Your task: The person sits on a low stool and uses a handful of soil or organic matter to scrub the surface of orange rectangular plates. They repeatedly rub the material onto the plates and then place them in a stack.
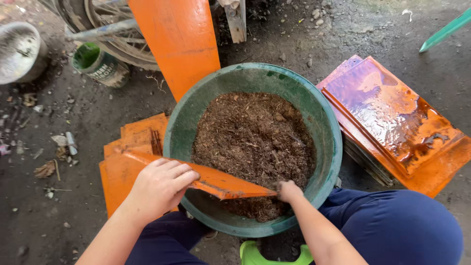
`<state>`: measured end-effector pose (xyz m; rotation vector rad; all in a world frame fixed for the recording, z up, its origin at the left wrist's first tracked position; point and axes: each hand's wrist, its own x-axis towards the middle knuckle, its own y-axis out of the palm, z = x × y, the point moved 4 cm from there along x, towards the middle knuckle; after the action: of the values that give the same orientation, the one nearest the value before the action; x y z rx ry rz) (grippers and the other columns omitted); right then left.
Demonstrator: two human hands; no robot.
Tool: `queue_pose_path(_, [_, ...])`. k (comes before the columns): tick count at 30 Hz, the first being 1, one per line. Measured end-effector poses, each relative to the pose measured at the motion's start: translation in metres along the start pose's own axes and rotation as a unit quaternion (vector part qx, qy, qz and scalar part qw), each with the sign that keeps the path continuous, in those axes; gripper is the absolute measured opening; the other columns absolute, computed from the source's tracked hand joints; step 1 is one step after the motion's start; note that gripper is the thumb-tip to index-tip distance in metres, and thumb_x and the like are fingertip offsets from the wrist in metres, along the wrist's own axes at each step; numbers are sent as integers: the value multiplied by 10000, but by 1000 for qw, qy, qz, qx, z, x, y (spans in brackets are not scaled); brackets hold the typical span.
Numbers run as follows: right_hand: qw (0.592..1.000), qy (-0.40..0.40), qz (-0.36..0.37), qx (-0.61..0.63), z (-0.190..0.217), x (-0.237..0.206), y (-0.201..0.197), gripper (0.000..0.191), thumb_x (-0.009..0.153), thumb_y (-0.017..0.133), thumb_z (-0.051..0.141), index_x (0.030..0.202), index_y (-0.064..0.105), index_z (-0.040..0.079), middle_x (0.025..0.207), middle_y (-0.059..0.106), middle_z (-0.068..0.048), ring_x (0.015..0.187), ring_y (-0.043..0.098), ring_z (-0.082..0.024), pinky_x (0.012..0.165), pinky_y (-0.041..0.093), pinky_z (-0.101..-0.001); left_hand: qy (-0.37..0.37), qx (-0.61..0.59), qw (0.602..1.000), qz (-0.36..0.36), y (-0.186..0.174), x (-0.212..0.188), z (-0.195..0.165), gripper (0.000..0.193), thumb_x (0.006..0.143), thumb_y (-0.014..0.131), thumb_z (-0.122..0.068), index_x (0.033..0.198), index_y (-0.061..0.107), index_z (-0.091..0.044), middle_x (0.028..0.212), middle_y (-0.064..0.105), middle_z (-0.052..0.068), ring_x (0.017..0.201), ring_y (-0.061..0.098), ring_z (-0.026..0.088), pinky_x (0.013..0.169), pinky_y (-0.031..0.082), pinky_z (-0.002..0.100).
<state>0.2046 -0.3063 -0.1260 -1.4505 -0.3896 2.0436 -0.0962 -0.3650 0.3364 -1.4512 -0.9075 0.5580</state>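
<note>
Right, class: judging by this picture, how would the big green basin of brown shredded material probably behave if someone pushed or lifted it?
The green basin looks wide and low, so it is unlikely to tip. Filled with brown shredded material, it is probably heavy and would drag on the gritty ground rather than slide. The loose fill might shift or spill if it is tilted.

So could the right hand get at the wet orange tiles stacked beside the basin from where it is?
Probably yes. The right hand is down in the brown fibre inside the green basin, and the stack of wet orange tiles lies just past the rim on that side, top face bare, nothing between.
</note>
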Motion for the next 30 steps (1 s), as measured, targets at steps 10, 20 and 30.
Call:
queue_pose_path(10, [934,-163,25,317,28,-17,-113,627,713,837,163,1311,672,66,1158,761,-75,1065,676,-197,946,514,-328,9,61,997,44,67,-43,31,222,776,639,-108,994,652,-148,1097,705,3,1089,660,223,974,500,405])
queue_pose_path(20, [966,-157,-138,152,141,-14,17,518,956,492,498,1391,621,248,1494,483,-160,1375,443,-386,1128,371,-507,-37,57,997,18,98,-107,80,239,786,606,-108,1017,640,-54,1227,683,109,1176,628,307,1057,465,456])
queue_pose_path(30, [962,-159,-138,176,166,32,55,480,1006,449,383,1352,610,92,1536,457,-157,1451,402,-370,1210,314,-471,-27,17,999,2,100,-120,99,194,819,623,-104,1008,618,-62,1236,677,128,1171,637,329,1038,488,488])
